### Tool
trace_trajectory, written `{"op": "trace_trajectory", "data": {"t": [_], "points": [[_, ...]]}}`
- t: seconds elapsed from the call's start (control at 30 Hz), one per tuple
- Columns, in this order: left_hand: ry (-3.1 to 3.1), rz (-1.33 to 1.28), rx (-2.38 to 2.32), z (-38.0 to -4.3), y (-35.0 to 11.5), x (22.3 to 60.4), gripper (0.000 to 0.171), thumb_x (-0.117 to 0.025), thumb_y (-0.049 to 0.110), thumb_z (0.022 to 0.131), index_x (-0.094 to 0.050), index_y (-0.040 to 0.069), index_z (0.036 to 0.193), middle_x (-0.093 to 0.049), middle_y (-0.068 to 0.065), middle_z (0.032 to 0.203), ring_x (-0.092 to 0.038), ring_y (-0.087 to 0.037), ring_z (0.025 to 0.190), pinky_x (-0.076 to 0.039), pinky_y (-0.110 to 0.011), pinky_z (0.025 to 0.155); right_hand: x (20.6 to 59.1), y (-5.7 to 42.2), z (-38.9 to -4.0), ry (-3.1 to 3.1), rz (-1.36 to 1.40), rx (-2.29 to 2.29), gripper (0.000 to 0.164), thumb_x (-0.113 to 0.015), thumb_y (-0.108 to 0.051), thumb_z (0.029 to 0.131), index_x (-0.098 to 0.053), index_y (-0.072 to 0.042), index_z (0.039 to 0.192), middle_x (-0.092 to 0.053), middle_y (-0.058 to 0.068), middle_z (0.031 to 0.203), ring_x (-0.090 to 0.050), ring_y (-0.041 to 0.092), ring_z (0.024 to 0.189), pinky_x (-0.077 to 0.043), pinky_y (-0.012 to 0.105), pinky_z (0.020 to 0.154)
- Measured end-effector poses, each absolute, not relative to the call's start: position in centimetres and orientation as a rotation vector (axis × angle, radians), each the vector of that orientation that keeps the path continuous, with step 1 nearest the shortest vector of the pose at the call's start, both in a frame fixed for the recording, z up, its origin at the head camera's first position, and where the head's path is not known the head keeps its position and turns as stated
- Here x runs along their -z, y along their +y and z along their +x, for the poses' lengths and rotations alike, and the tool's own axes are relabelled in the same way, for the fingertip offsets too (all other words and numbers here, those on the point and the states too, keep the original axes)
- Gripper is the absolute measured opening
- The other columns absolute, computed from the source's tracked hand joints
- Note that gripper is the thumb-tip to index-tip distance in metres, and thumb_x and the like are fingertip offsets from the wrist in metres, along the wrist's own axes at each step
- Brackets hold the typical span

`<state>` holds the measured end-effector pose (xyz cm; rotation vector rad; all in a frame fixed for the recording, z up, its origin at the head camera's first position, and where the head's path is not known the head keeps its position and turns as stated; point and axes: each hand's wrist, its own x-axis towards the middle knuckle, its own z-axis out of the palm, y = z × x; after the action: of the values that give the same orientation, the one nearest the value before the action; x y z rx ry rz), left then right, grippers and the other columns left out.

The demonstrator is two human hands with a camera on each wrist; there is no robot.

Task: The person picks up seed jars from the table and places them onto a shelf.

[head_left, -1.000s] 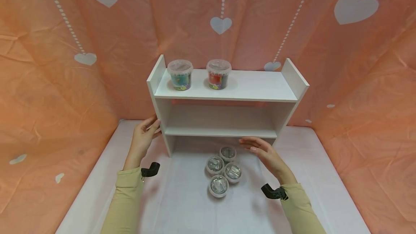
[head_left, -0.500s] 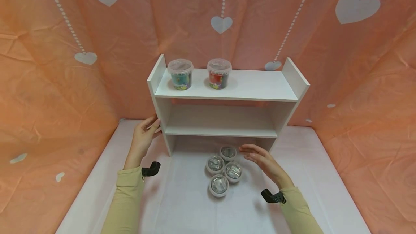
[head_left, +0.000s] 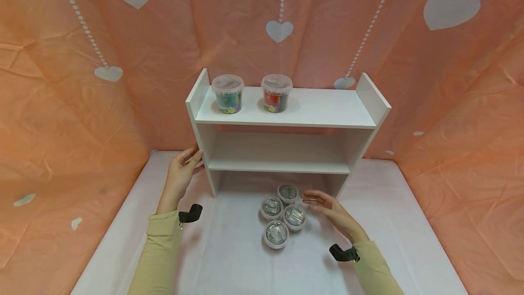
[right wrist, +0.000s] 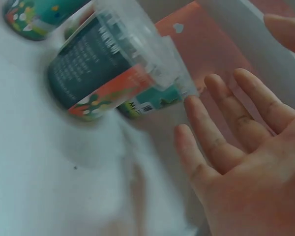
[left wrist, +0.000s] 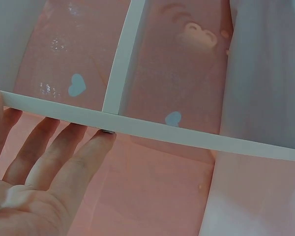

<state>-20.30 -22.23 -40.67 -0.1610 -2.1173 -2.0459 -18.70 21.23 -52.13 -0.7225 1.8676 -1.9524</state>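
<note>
Left hand (head_left: 178, 177) is rested, relaxed, against the white rectangular shelf (head_left: 327, 106). Empty right hand (head_left: 332, 211) has been brought beside round clear-plastic tubs (head_left: 294, 217), seemingly reachable.

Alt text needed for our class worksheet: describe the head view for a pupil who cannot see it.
A person's left hand touches the left side of a white shelf unit, while the right hand hovers beside four lidded tubs clustered on the white tabletop. Two more tubs stand on the top shelf, toward the left.
</note>
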Motion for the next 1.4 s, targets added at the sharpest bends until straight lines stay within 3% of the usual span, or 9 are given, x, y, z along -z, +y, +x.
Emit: {"op": "trace_trajectory", "data": {"t": [0.2, 0.37, 0.93, 1.23, 1.4], "points": [[-2.111, -0.156, 2.049, -20.4, -22.2, 40.7, 0.051, -0.055, 0.021, 0.099, -0.041, -0.004, 0.142, -0.042, -0.02, 0.143, -0.048, -0.038, 0.122, -0.046, -0.047, 0.094, 52.9, 21.2, -18.6, 1.811, -0.8, 1.946, 0.049, -0.05, 0.009, 0.094, -0.031, 0.016, 0.138, -0.031, 0.041, 0.138, -0.03, 0.056, 0.126, -0.04, 0.04, 0.104], [-2.107, -0.153, 2.059, -20.3, -22.2, 40.6, 0.051, -0.055, 0.02, 0.098, -0.041, -0.003, 0.142, -0.041, -0.02, 0.143, -0.048, -0.037, 0.122, -0.046, -0.047, 0.094, 53.3, 21.0, -18.5, 1.805, -0.79, 1.917, 0.054, -0.054, 0.009, 0.092, -0.029, 0.016, 0.139, -0.031, 0.039, 0.139, -0.031, 0.054, 0.127, -0.045, 0.032, 0.1], [-2.11, -0.143, 2.048, -20.4, -22.2, 40.8, 0.051, -0.055, 0.021, 0.098, -0.042, -0.003, 0.141, -0.043, -0.02, 0.142, -0.051, -0.034, 0.12, -0.048, -0.044, 0.092, 53.7, 20.4, -18.2, 1.801, -0.743, 1.845, 0.064, -0.066, 0.003, 0.087, -0.031, 0.013, 0.14, -0.034, 0.034, 0.141, -0.032, 0.051, 0.129, -0.042, 0.031, 0.101], [-2.112, -0.147, 2.028, -20.5, -22.3, 41.0, 0.051, -0.056, 0.022, 0.098, -0.042, -0.003, 0.141, -0.044, -0.021, 0.14, -0.056, -0.022, 0.115, -0.049, -0.044, 0.091, 54.0, 20.1, -18.0, 1.864, -0.71, 1.763, 0.066, -0.069, 0.002, 0.085, -0.035, 0.006, 0.141, -0.036, 0.027, 0.143, -0.037, 0.037, 0.131, -0.04, 0.029, 0.102], [-2.115, -0.144, 2.026, -20.5, -22.4, 41.0, 0.051, -0.055, 0.023, 0.098, -0.043, -0.003, 0.141, -0.045, -0.021, 0.14, -0.055, -0.024, 0.116, -0.048, -0.046, 0.091, 54.2, 19.8, -18.0, 1.866, -0.744, 1.753, 0.069, -0.072, 0.0, 0.084, -0.034, 0.006, 0.142, -0.038, 0.027, 0.141, -0.04, 0.031, 0.13, -0.039, 0.03, 0.103]]}}
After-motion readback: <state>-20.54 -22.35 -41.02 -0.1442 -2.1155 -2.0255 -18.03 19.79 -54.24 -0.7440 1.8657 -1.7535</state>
